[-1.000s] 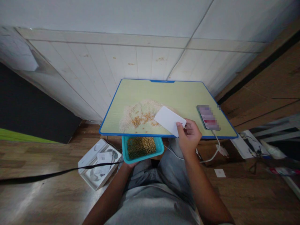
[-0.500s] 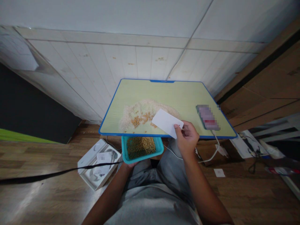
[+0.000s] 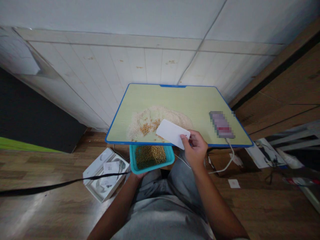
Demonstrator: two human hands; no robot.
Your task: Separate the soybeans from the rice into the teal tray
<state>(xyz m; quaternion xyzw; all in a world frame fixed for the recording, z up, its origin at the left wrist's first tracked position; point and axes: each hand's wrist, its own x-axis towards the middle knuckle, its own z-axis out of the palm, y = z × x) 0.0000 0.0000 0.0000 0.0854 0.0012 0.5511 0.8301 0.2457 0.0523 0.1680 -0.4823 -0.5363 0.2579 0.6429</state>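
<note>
A white card (image 3: 172,133) is pinched by my right hand (image 3: 195,146) at its right end, thumb on top. The card slants over the front of the small table (image 3: 197,100), and its left end covers part of the grain. Rice (image 3: 172,113) lies there in a spread heap, with a patch of yellow soybeans (image 3: 145,129) on its near left side. Below the front edge, my left hand (image 3: 141,175) supports a turquoise basket (image 3: 152,169) from underneath, its fingers mostly hidden. Many soybeans (image 3: 152,156) fill the basket's bottom.
A phone (image 3: 222,124) with a white cable (image 3: 233,155) lies on the table's right side. On the wooden floor to the left sits an open white box (image 3: 96,186). A black strap (image 3: 62,185) crosses above it. Cardboard (image 3: 282,96) stands at the right, and a wall behind.
My right hand has moved the card a little left and toward me along the table's front edge. The basket and my left hand stay in place.
</note>
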